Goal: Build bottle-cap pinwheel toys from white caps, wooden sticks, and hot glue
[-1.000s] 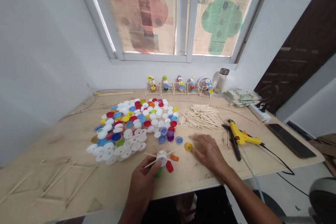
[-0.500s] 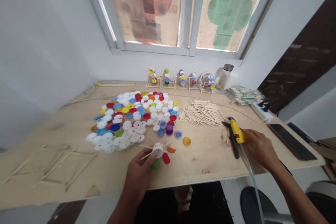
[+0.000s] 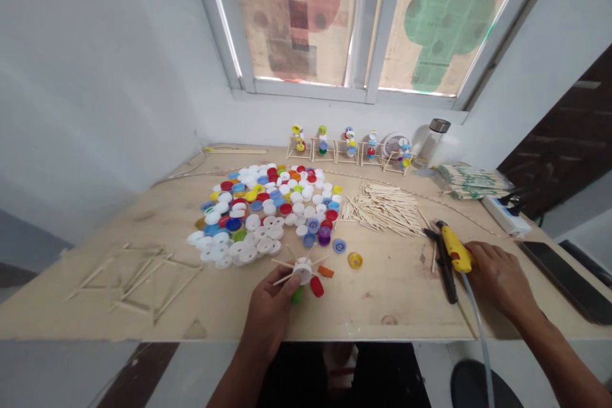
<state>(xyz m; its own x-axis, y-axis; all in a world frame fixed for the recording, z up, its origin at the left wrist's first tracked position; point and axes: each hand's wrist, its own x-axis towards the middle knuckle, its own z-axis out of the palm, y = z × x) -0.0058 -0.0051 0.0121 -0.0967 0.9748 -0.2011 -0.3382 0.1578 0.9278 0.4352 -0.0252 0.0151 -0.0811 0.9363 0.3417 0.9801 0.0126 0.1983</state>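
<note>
In my left hand (image 3: 270, 306), a white bottle-cap hub (image 3: 302, 273) is pinched between thumb and fingers, just above the table's front edge. Thin sticks radiate from it, and orange (image 3: 326, 272), red (image 3: 317, 287) and green (image 3: 297, 295) caps sit on some of their ends. My right hand (image 3: 500, 277) is closed against the side of a yellow glue gun (image 3: 456, 248), its fingers partly hidden behind it. The gun's pale cord runs down off the table. Beside the gun lies a black hand tool (image 3: 447, 271), its exact kind unclear. A yellow cap (image 3: 355, 260) and a blue cap (image 3: 339, 246) lie near the hub.
A heap of coloured caps (image 3: 268, 204) covers the middle left, with a pile of sticks (image 3: 382, 209) beside it. Stick frames (image 3: 138, 280) lie at left. Several small cap wheels on stands (image 3: 323, 143) line the wall. A bottle (image 3: 430, 143), power strip (image 3: 507, 215) and phone (image 3: 567, 280) are at right.
The whole view has shifted, so things appear farther right. The glue gun has moved slightly right from the black tool along with my right hand. My left hand keeps hold of the hub.
</note>
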